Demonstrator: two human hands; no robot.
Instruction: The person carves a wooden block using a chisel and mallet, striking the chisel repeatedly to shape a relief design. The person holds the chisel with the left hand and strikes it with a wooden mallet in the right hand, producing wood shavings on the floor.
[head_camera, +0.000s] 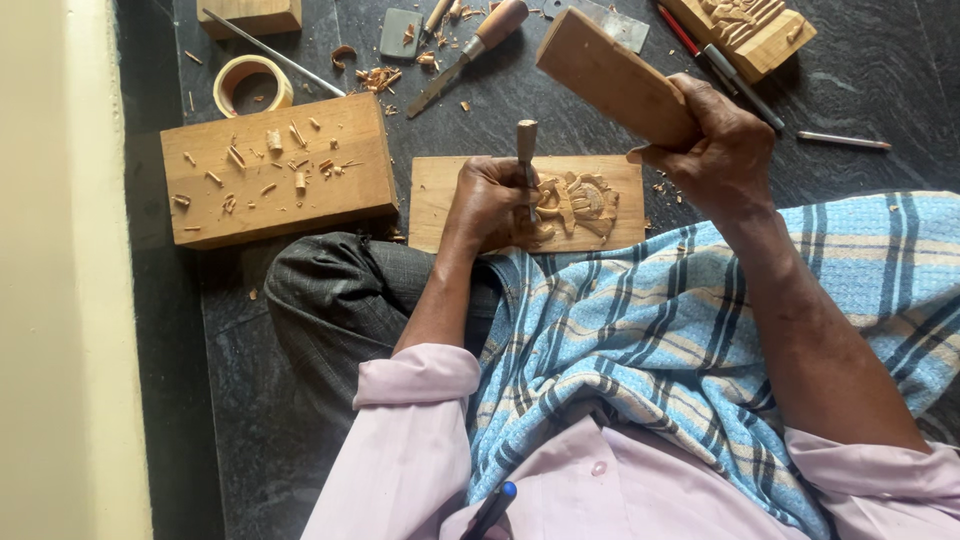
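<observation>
Dark stone floor (860, 80), seated person. Large wood block (275, 170), chip-strewn, lies left. Carved relief panel (590, 200) rests before the knees. Right hand (715, 150) clenches a wooden mallet (610, 75), raised above. Left hand (490, 205) grips a chisel (526, 150) upright on the panel.

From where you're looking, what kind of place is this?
Probably a woodcarver's floor workspace: the left hand holds a chisel on a carved panel, the right hand raises a wooden mallet, and shavings litter a block.
</observation>
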